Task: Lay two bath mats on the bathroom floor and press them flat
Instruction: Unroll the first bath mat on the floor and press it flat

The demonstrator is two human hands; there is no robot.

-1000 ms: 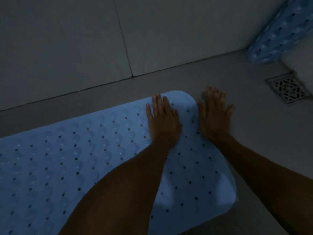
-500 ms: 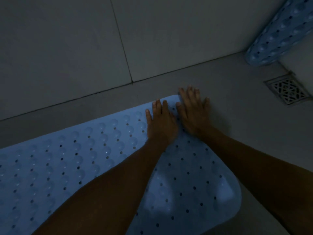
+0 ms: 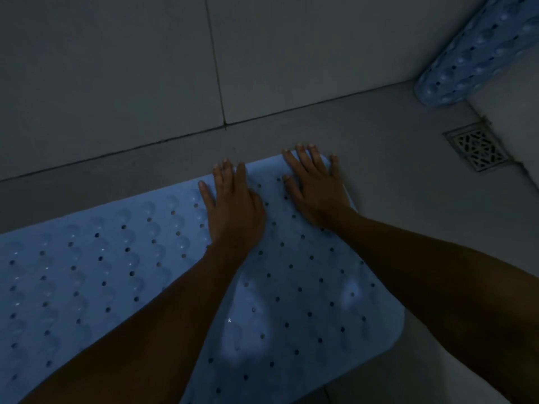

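Note:
A light blue bath mat (image 3: 116, 272) with bumps and small holes lies spread on the grey floor, running from the left edge to its rounded right end. My left hand (image 3: 233, 211) rests palm down, fingers apart, on the mat's far edge. My right hand (image 3: 316, 191) lies flat beside it on the mat's far right corner, fingertips reaching the rim. Neither hand holds anything. A second blue mat (image 3: 478, 51), rolled or folded, leans in the top right corner.
A tiled wall (image 3: 145, 68) rises just beyond the mat's far edge. A square metal floor drain (image 3: 478, 148) sits to the right, beside a pale raised surface (image 3: 513, 94). Bare grey floor (image 3: 393, 170) lies between the mat and the drain.
My right hand slid from the floor at the mat's end onto the mat's far corner, closing toward my left hand and then spreading apart again. My left hand stayed on the far edge.

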